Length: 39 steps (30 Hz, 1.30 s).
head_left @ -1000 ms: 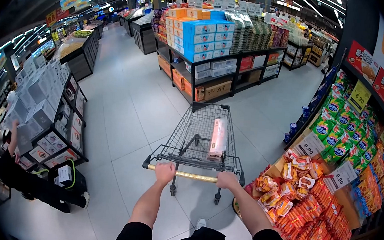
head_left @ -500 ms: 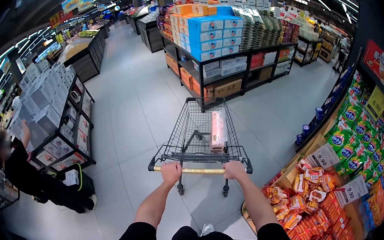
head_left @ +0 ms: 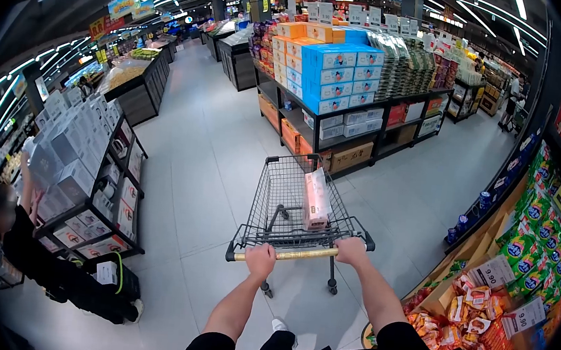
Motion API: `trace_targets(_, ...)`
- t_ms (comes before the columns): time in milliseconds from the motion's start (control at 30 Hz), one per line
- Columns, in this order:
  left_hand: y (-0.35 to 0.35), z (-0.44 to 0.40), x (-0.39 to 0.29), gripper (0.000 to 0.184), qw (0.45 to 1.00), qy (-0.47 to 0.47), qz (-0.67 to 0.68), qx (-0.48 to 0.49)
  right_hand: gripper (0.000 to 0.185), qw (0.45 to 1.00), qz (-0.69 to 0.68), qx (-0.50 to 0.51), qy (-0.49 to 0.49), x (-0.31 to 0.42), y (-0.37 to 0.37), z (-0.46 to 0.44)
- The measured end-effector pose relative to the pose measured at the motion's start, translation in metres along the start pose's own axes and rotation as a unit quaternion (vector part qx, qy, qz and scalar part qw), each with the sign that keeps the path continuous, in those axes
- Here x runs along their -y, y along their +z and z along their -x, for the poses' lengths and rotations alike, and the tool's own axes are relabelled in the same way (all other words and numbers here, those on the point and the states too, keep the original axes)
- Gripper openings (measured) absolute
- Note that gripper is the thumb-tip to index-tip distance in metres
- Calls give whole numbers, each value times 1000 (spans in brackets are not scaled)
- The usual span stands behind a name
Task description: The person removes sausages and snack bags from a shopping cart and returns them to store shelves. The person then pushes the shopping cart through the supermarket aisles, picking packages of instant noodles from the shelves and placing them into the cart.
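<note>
My left hand (head_left: pixel 260 261) is wrapped round the left part of the gold cart handle (head_left: pixel 300 254), and my right hand (head_left: pixel 351 251) grips the same bar near its right end. In front of both hands is the dark wire shopping cart (head_left: pixel 268 194). A pink and white package (head_left: pixel 316 202) lies inside it, toward the right side of the basket.
Ahead stands a shelf with blue boxes (head_left: pixel 333 79). Snack packs (head_left: pixel 476 315) fill a bin close on the right. At left, a person in black (head_left: pixel 49 264) reaches toward stacked boxes (head_left: pixel 74 148), beside a black basket (head_left: pixel 123 278). Another person (head_left: pixel 511 103) stands far right.
The cart has turned a little to the left, and the shelf and snack bin have shifted in view. The person at left now has both arms raised at the boxes. Both my hands keep their hold.
</note>
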<state>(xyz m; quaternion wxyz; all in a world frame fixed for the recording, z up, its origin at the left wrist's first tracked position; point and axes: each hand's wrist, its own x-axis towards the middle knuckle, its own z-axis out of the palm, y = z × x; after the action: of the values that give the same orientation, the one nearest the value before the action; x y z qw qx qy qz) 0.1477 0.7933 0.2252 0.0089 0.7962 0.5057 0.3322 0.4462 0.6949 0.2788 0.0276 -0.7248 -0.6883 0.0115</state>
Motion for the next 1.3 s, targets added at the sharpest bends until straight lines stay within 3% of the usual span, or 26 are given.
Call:
trace_targets(167,16,-48,31,30,1000,-18,-8,10,20,999,12,9,39,10,11,-63)
trace_targets(400,30,-101,69,32,997,-18,-45,66,14,994,7,-101,51,22,32,-130)
trace_targets(533,30,-127,82,41,980,-71,-49,178,14,997,-6,-60,42,22,27,-165)
trace_targets(667,28,-154,79,50,954,-130,-47,268,18,998,-13,42,43,15,15,-195)
trace_targets(900,53,-190,65,52,946,-176,-61,267,27,992,-4,124,10,-21,10,-255)
trace_targets(1133,72,-233,48,51,933,-216,-50,282,25,991,7,127,-37,-62,10,-316)
trace_targets(1267,73,-245,49,56,924,-192,-17,330,25,991,5,123,-55,-83,13,-346)
trace_targets(1300,74,-246,55,53,932,-146,-6,332,24,992,-11,107,-59,-87,13,-351)
